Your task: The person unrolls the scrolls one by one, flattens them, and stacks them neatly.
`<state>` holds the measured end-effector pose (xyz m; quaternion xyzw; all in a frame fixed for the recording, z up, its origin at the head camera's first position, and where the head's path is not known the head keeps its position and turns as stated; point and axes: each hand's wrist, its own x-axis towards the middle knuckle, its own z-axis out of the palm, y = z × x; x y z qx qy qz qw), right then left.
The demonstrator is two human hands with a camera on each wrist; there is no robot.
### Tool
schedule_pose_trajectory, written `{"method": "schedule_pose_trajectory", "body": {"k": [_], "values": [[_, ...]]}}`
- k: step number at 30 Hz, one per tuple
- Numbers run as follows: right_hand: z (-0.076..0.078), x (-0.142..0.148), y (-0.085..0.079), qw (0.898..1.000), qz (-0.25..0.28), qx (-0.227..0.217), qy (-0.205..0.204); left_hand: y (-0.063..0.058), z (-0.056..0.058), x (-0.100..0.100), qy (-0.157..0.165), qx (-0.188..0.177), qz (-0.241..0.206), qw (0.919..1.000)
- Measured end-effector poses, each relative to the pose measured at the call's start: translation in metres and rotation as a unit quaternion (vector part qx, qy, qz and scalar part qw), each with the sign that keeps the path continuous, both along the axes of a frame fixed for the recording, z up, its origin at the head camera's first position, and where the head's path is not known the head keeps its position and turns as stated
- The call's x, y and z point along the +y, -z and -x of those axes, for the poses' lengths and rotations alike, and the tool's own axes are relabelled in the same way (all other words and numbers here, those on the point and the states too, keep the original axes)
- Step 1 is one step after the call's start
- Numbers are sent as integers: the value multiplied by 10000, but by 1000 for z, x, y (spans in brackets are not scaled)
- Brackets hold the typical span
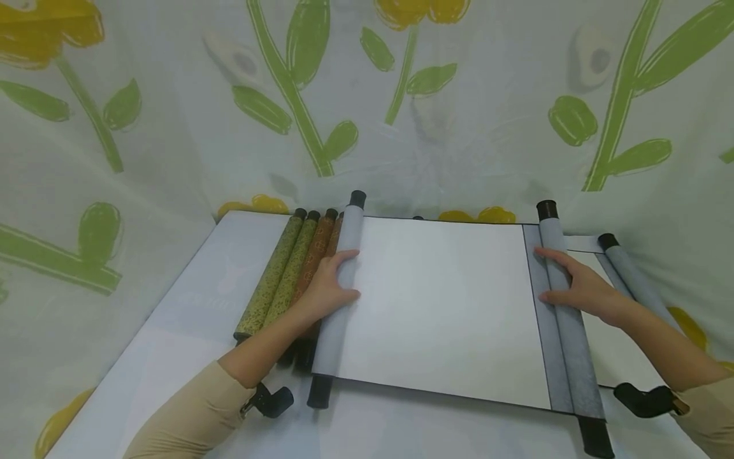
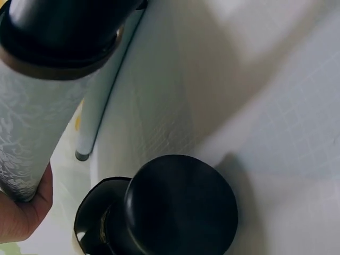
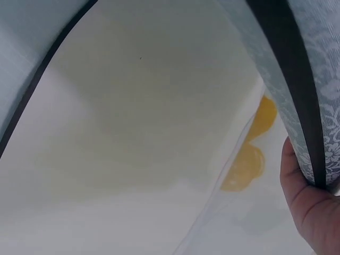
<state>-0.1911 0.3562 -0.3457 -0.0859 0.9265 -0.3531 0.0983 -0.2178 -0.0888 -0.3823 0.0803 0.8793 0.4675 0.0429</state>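
Note:
A partly unrolled hanging scroll [image 1: 441, 306] with a blank white middle, grey-blue ends and black roller knobs lies across the table. My left hand [image 1: 329, 287] grips its left roller, thumb and fingers around the roll. On the other side my right hand [image 1: 590, 290] holds the thicker right roll [image 1: 573, 357] the same way. The left wrist view shows patterned pale fabric [image 2: 26, 117] with a black end and part of my left hand [image 2: 24, 212]. In the right wrist view, my right hand [image 3: 311, 212] cups the brocade roll [image 3: 332, 95], which has a dark band.
Rolled green scrolls [image 1: 269, 277] and brown scrolls [image 1: 312, 261] lie left of the open one. Another partly open scroll [image 1: 616, 344] lies to the right, its grey roll [image 1: 642, 280] beyond my right forearm. A flower-print sheet [image 1: 459, 146] hangs behind the white table [image 1: 189, 306].

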Motion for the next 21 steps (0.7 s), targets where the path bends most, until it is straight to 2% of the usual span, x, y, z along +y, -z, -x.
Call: {"method": "schedule_pose_trajectory", "body": {"k": [8, 17, 21], "values": [[0, 5, 0, 9999, 66, 104, -51, -1, 1, -4, -36, 130, -23, 9999], [-2, 9, 0, 9999, -3, 149, -20, -2, -2, -4, -20, -186, -116, 9998], [-4, 11, 1, 9999, -62, 96, 3, -2, -5, -7, -130, -76, 1, 9999]]}}
